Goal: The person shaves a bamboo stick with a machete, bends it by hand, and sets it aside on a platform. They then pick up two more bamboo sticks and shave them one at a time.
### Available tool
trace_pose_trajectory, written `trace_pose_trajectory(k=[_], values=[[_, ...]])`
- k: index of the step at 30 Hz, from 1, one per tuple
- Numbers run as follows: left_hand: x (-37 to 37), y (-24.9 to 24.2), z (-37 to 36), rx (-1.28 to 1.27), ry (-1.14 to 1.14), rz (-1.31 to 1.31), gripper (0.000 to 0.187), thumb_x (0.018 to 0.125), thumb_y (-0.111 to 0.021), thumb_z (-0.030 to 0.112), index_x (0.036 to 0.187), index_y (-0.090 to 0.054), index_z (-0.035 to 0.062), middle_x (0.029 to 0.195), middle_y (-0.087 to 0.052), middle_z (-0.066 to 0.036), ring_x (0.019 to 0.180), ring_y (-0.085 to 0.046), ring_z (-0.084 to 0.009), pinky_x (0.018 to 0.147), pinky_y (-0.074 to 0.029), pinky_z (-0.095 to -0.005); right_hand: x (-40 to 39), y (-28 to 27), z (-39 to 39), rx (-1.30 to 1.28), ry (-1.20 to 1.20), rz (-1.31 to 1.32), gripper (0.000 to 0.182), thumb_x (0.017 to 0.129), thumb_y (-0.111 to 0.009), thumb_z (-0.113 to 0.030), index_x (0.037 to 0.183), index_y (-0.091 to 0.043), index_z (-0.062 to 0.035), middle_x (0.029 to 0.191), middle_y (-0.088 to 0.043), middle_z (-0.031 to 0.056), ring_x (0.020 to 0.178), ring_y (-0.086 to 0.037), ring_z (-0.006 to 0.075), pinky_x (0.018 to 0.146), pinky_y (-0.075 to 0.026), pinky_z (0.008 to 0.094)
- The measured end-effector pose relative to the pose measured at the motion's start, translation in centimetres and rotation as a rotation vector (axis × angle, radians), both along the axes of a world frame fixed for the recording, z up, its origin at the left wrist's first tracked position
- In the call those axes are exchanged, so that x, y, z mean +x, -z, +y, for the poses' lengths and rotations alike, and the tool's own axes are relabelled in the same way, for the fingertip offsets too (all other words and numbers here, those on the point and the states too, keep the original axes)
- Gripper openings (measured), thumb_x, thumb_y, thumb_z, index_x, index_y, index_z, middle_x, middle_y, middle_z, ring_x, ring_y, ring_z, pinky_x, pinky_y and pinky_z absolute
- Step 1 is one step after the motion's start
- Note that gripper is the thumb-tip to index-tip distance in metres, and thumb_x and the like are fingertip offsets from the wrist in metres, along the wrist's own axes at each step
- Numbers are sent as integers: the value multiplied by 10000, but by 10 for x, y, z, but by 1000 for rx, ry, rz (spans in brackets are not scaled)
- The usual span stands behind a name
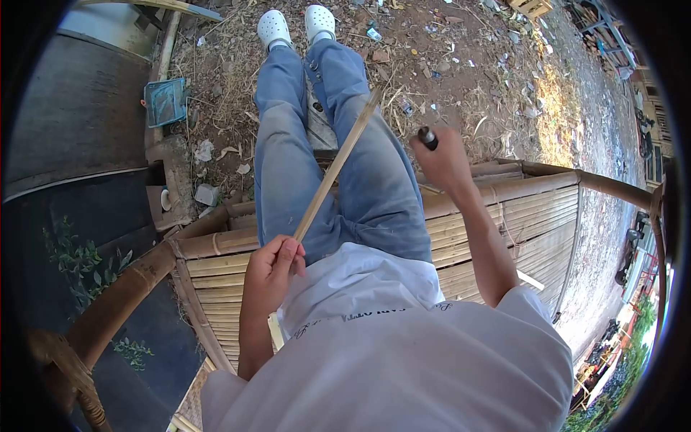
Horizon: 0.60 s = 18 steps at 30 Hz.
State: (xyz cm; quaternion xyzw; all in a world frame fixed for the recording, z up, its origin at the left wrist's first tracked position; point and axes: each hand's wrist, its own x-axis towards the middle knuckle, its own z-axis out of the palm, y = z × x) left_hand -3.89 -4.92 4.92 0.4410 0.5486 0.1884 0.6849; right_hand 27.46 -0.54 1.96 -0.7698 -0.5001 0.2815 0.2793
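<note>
A long, thin bamboo strip (338, 164) slants across my lap. My left hand (271, 263) pinches its near end, and its far end reaches over my thigh beside the knee. Out to the right of my legs, my right hand (448, 162) is closed in a fist around a dark-handled tool (428, 138). Only the rounded black end of the handle pokes out of the fist; I cannot tell what kind of tool it is. The strip and the tool are apart from each other. My jeans (374, 187) lie under the strip.
I sit on a bamboo slat bench (468, 248) with a round bamboo rail (551, 177). Litter and dry straw cover the dirt ground (461, 79). A blue plastic tray (165, 102) is at the left, near a dark panel (79, 115). My white clogs (273, 27) rest ahead.
</note>
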Motion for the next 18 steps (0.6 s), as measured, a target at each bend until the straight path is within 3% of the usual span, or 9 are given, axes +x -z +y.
trace_pose_trajectory(k=[2, 4, 7, 12, 16, 18], values=[[5, -4, 6, 12, 22, 13, 316, 1005, -441, 260, 851, -573, 18, 590, -543, 3, 471, -336, -10, 439, -262, -191, -33, -4, -10, -7, -154, 110, 227, 775, -631, -158, 686, -548, 33, 542, -511, 171, 472, -483, 275, 515, -389, 384], [6, -6, 12, 21, 52, 27, 315, 1005, -440, 265, 856, -571, 19, 591, -542, 2, 462, -333, -10, 431, -256, -190, -59, 0, -24, 63, -325, 60, 175, 737, -652, -130, 694, -557, 10, 547, -529, 167, 507, -537, 341, 517, -417, 404], [8, -6, 20, 2, 35, -45, 316, 1003, -447, 269, 852, -565, 18, 586, -541, -7, 440, -339, -18, 416, -249, -190, -90, -1, -41, 170, -512, 43, 143, 701, -668, -123, 697, -568, -20, 549, -544, 151, 562, -569, 372, 520, -446, 433], [4, -4, 22, -223, 25, -291, 283, 990, -472, 256, 846, -570, 33, 592, -548, -30, 405, -343, -38, 393, -239, -194, -102, -2, -51, 222, -554, -22, 181, 633, -693, -130, 752, -575, -59, 576, -575, 103, 555, -596, 326, 506, -466, 429], [10, -5, 15, -219, -99, -274, 268, 964, -508, 264, 844, -558, 30, 566, -531, -58, 397, -367, -51, 341, -205, -193, -92, -5, -51, 198, -630, -125, 261, 593, -697, -134, 814, -570, -75, 617, -600, 79, 554, -608, 306, 508, -477, 416], [4, -6, 17, -268, 11, -258, 273, 987, -471, 244, 840, -575, 39, 590, -558, -30, 430, -366, -43, 422, -269, -194, -80, -2, -44, 242, -632, -168, 253, 598, -696, -133, 810, -573, -72, 606, -597, 87, 562, -608, 317, 513, -478, 421]])
